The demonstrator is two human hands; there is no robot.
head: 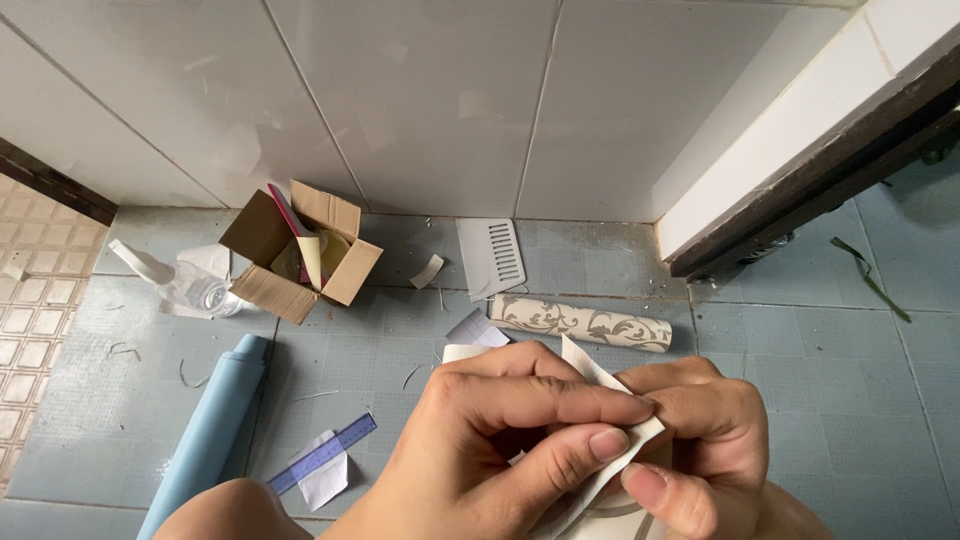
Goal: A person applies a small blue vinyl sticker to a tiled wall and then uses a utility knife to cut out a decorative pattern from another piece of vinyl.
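My left hand [490, 440] and my right hand [700, 440] meet low in the middle of the head view, above a blue-grey tiled floor [820, 380]. Both pinch a small strip of white-backed patterned paper [590, 368]. My left thumb and forefinger press its edge against the fingers of my right hand. The strip curls between the hands, and its lower part is hidden behind my fingers. A patterned wallpaper roll [580, 322] lies on the floor just beyond my hands.
An open cardboard box [345, 268] with items inside stands at the back left. Beside it lies a clear plastic bottle [190, 285]. A light blue roll [215, 425], a blue ruler [325, 452], a white plastic scraper [490, 255] and paper scraps lie about. White tiled wall [420, 100] behind.
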